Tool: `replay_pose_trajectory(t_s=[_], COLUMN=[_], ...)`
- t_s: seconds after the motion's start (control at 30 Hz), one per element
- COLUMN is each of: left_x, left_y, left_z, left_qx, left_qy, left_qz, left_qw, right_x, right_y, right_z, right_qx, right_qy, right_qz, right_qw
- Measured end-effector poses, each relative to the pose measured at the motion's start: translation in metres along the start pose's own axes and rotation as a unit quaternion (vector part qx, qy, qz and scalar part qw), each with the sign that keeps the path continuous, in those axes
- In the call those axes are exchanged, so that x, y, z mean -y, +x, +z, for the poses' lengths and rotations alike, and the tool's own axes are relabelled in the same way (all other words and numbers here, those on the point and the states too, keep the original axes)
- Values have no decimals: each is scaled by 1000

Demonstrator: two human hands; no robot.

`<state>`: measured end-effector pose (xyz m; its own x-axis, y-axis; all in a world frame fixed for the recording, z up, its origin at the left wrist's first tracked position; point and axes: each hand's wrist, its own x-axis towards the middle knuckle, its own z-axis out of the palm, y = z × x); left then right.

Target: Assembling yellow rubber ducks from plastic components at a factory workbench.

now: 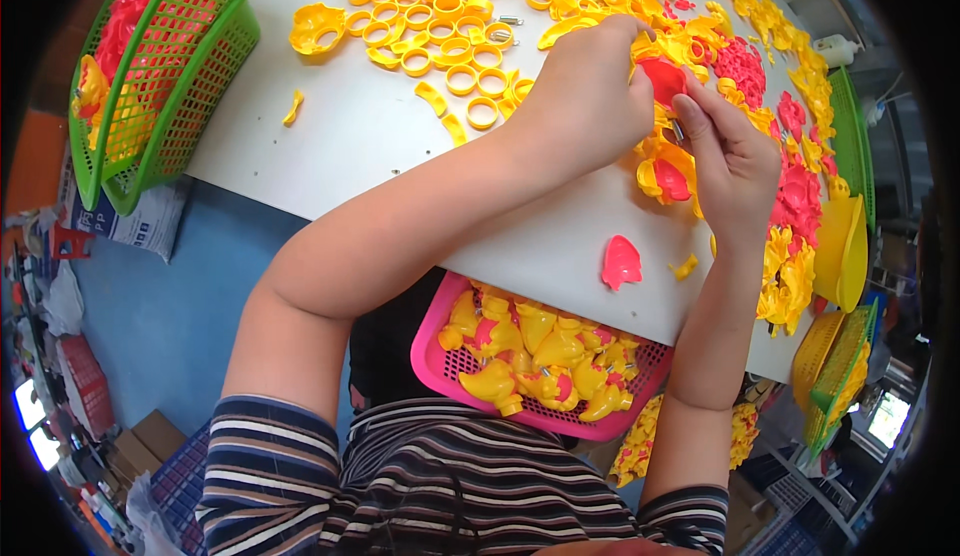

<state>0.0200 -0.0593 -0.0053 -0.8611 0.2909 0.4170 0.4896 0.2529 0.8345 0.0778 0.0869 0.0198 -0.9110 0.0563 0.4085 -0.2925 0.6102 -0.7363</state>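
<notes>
Over the far right part of the white table (330,126), my left hand (595,91) and my right hand (738,161) meet at a small red plastic piece (662,83). My left fingers are curled against its left side, with their tips partly hidden. My right thumb and fingers pinch its right side. A small metal spring (678,130) shows by my right thumb. Just below lies a yellow part with a red insert (668,178). Nearer the front edge are a loose red shell-shaped piece (621,262) and a small yellow piece (685,267).
Yellow rings (441,29) and loose springs (510,21) lie beyond my left forearm. Red pieces (740,68) and yellow pieces pile at the right. A pink basket (432,341) of yellow-and-red parts sits below the front edge. Green baskets (205,51) stand at the left.
</notes>
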Motion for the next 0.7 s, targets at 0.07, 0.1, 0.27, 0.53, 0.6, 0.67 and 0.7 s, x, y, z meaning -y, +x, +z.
replay_pose_trajectory(t_s=[0.07, 0.1, 0.27, 0.53, 0.6, 0.67, 0.7], left_x=[4, 4, -3, -3, -1, 1, 2], left_y=[1, 2, 8, 23, 25, 26, 26], left_z=[5, 7, -4, -25, -27, -30, -31], left_qx=[3, 6, 104, 290, 309, 310, 311], left_qy=[-32, -65, -121, -265, -262, -295, -293], left_qz=[-8, -17, -73, -178, -175, -184, -184], left_qw=[999, 998, 984, 902, 897, 884, 885], right_x=[0, 0, -4, -25, -23, -21, -18], right_y=[-4, -6, -2, 6, 6, 7, 8], right_z=[0, 0, -1, -33, -29, -29, -31], right_qx=[-11, -21, -37, 47, 42, 40, 13], right_qy=[18, 34, 141, 165, 177, 191, 197], right_qz=[12, 24, 101, 126, 129, 131, 142], right_qw=[1000, 999, 984, 977, 975, 972, 970])
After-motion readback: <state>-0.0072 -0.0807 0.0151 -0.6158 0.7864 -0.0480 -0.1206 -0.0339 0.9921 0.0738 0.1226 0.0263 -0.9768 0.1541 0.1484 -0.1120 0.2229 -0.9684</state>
